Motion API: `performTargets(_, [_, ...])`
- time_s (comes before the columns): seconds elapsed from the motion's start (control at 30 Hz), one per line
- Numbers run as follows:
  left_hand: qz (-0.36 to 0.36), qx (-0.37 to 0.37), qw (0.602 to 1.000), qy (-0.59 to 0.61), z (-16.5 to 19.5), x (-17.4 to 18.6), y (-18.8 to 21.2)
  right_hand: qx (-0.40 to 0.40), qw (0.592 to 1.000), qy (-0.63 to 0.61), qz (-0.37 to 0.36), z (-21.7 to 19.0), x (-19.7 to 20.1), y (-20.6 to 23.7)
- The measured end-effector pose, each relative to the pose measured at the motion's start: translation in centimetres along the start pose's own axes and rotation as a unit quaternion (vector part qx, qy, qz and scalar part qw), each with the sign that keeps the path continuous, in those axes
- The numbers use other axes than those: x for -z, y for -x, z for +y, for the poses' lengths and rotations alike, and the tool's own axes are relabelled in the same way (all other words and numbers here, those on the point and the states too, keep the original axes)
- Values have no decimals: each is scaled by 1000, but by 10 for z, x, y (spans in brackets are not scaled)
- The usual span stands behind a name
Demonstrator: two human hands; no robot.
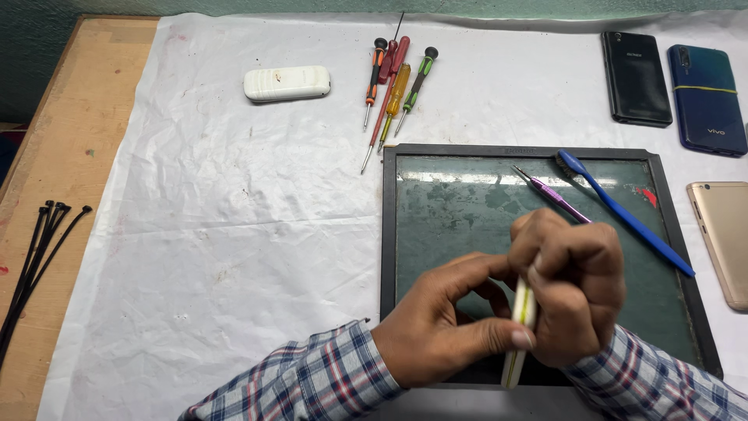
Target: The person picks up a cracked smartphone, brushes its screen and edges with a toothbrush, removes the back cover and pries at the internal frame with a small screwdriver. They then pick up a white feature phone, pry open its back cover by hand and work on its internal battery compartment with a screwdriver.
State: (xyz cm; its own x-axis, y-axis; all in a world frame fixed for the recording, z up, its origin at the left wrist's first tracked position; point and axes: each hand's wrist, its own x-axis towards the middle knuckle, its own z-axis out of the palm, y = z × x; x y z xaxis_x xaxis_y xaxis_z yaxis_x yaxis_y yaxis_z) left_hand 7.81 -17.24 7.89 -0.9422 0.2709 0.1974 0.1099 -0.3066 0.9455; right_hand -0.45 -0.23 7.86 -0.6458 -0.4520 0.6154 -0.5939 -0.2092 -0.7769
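Roughly, largest first:
Sheet: white plastic sheet (234,234) spread over the wooden tabletop (70,117), bare wood along the left edge.
Work mat: dark framed mat (467,203) near the front edge, right of centre; hands above its front half.
Phones: three along the right edge — black phone (636,78), blue phone (707,97), gold phone (721,242); a white handset (287,83) toward the back.
Held item: thin white phone (520,327), edge-on, over the mat's front edge.
Left hand (444,320): clasped on the white phone's side, thumb at the seam.
Right hand (573,292): clenched over its top edge and on a purple tool (557,199).
Risk: tool slipping off the seam, scratching or cracking the body; pinch too tight, likely bending.
In the way: blue brush (623,214) lying across the mat beside the right hand.
Clear of the hands: screwdrivers (393,86) at the back; black cable ties (35,249) at the left edge.
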Motion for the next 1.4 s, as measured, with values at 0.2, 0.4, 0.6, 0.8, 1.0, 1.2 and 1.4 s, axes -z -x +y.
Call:
performTargets(0.2, [105,-5,986,129,3,19,-10,-180,982,51,-21,-11,-7,-21])
performTargets(0.4, [128,-65,985,101,6,24,-11,-176,937,223,-203,-29,17,-19])
performTargets(0.6, [93,-17,982,161,11,26,-7,-150,956,166,-192,-5,26,-5])
performTargets(0.8, [106,-31,982,151,6,29,-7,-114,958,160,-208,5,32,3])
performTargets(1.0, [119,7,977,177,8,31,-9,-102,958,149,-221,6,34,4])
performTargets(1.2, [140,36,970,197,12,30,-9,-99,956,159,-225,3,34,4])
performTargets(1.4, [162,85,966,184,12,35,-8,-114,951,168,-232,4,32,3])
